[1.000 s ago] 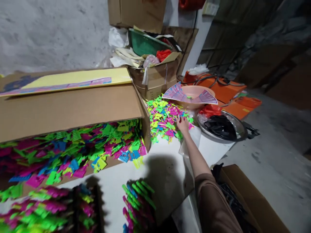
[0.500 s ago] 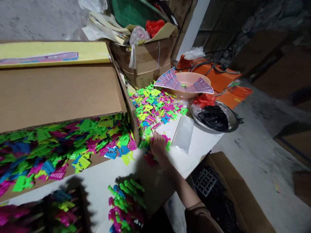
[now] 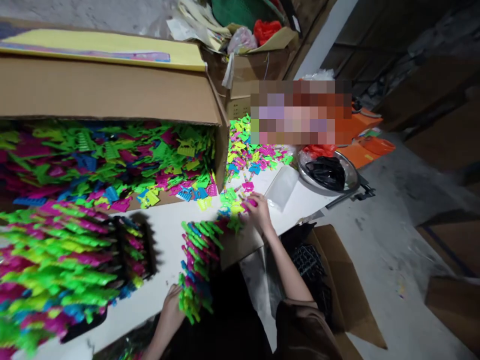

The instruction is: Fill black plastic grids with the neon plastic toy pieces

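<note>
My right hand [image 3: 259,212] is closed on a pink plastic piece [image 3: 250,202], over a small cluster of loose pieces [image 3: 229,198] on the white table. To its left stands a slanted, tightly packed set of green, pink and blue plastic pieces [image 3: 200,250], apparently in a dark tray that is mostly hidden. My left hand [image 3: 173,304] grips the near left side of this set, some of its fingers out of sight behind it. Larger packed rows of the same pieces [image 3: 56,270] fill the left, with a narrower dark tray [image 3: 146,245] beside them.
A cardboard box [image 3: 112,90] lies open towards me, full of loose comb-like pieces [image 3: 112,155]. More pieces [image 3: 258,152] are heaped beyond it. A clear plastic packet [image 3: 283,187], a metal bowl [image 3: 348,172] with bags and a floor box [image 3: 341,270] of black trays are on the right.
My left hand has come into view at the packed set. The right hand now pinches a pink piece. The camera view has shifted, showing more of the packed rows on the left.
</note>
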The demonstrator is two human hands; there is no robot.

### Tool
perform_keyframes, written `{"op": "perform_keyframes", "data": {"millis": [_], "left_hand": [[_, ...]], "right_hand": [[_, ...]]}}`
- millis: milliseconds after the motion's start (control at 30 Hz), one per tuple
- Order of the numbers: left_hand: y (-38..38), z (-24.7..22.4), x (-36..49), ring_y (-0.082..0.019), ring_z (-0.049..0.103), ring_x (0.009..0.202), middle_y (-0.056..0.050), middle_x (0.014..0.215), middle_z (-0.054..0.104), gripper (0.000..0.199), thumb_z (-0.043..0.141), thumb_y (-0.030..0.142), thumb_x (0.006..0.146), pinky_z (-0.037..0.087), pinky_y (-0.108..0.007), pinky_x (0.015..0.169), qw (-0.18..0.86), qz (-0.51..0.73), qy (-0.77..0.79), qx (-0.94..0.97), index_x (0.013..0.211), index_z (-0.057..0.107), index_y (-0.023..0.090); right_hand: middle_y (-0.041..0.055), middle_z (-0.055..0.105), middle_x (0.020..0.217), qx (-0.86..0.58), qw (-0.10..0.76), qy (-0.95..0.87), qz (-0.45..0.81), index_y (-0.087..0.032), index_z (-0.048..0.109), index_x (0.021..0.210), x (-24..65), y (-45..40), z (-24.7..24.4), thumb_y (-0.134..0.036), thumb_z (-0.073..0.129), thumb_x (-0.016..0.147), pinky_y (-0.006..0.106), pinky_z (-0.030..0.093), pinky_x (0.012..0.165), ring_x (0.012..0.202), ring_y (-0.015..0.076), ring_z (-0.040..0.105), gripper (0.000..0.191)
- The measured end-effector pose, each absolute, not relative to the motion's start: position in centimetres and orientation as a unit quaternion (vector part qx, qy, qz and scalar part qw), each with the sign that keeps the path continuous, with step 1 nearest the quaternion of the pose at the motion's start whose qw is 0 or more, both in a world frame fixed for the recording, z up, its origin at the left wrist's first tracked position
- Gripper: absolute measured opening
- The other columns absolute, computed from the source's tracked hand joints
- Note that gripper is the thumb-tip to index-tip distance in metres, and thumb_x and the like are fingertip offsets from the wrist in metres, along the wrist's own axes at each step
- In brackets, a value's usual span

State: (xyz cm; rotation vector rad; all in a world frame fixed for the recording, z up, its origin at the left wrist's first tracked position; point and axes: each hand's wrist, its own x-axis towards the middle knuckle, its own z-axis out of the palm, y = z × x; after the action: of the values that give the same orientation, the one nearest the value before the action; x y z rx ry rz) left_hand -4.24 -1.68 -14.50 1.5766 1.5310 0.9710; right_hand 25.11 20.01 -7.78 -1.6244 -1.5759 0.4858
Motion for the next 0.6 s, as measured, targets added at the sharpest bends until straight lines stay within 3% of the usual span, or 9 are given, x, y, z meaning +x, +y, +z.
{"op": "perform_keyframes", "data": {"millis": [133, 267, 467, 600], "left_hand": [[-0.9, -13.1, -4.1, -0.02, 0.059, 0.056, -0.003, 0.051, 0.058, 0.032, 0.05, 0.03, 0.079, 0.05, -0.033, 0.058, 0.302, 0.318, 0.575, 0.691, 0.048, 0.053, 0.023], [-0.8, -12.6, -3.8, -0.019, 0.057, 0.06, -0.003, 0.057, 0.061, 0.025, 0.051, 0.021, 0.077, 0.046, -0.03, 0.059, 0.303, 0.297, 0.579, 0.696, 0.052, 0.054, 0.023], [-0.8, -12.9, -3.5, -0.018, 0.056, 0.062, -0.002, 0.061, 0.061, 0.022, 0.053, 0.012, 0.071, 0.044, -0.029, 0.062, 0.313, 0.28, 0.59, 0.69, 0.052, 0.05, 0.022], [-0.9, -12.7, -3.6, -0.018, 0.055, 0.063, -0.001, 0.062, 0.06, 0.022, 0.053, 0.01, 0.07, 0.044, -0.029, 0.064, 0.316, 0.268, 0.597, 0.687, 0.052, 0.048, 0.022]], "right_hand": [[0.0032, 0.058, 0.083, -0.644, 0.478, -0.561, 0.205, -0.021, 0.066, 0.079, 25.7, 19.7, -5.4, -0.04, 0.067, 0.073, 0.032, 0.045, 0.076, 0.083, 0.0197, 0.054, 0.021], [-0.0066, 0.046, 0.06, -0.623, 0.517, -0.497, 0.314, -0.022, 0.052, 0.071, 26.2, 19.0, -4.1, -0.049, 0.063, 0.072, 0.024, 0.038, 0.058, 0.059, 0.0118, 0.045, 0.029], [-0.0085, 0.045, 0.047, -0.618, 0.453, -0.446, 0.463, -0.022, 0.052, 0.065, 26.3, 16.8, -4.2, -0.061, 0.063, 0.069, 0.022, 0.034, 0.043, 0.043, 0.0091, 0.042, 0.041], [-0.0058, 0.057, 0.052, -0.59, 0.437, -0.391, 0.555, -0.021, 0.058, 0.069, 26.1, 15.3, -5.4, -0.053, 0.076, 0.061, 0.023, 0.044, 0.045, 0.044, 0.0108, 0.052, 0.037]]}}
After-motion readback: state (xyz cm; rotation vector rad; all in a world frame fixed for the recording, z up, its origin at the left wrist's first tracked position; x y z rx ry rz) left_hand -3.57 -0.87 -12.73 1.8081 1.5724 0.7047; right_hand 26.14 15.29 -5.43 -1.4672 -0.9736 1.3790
